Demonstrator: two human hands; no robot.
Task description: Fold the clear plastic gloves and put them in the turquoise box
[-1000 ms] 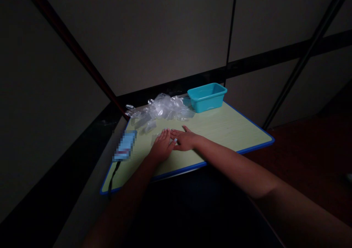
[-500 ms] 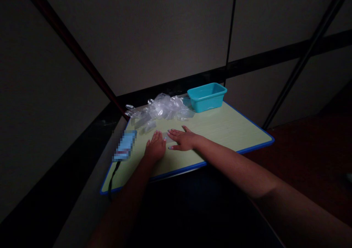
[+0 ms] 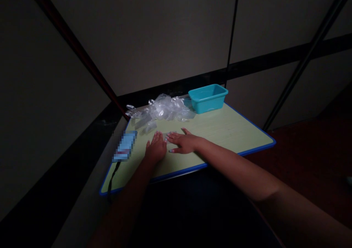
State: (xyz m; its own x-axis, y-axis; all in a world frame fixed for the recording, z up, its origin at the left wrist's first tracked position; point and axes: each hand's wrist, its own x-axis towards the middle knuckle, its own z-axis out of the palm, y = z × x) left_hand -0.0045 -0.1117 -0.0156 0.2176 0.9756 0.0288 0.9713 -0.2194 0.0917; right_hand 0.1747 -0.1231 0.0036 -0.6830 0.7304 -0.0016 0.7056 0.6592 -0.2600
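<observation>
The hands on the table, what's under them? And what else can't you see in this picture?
Head view:
- Under the hands, left and right: a thin clear piece peeks out; the palms hide the rest.
- Blue patch: blurred, cannot tell what it is.
- Tub: its wall hides the inside.
- Plastic pile: crumpled, dim; pieces cannot be counted.
- Below the table: too dark.

Dim, underexposed view; edges dark and warped.

left hand (image 3: 156,150): flat, palm down, fingers together
right hand (image 3: 183,142): flat, palm down, fingers spread
arms: both outstretched
</observation>
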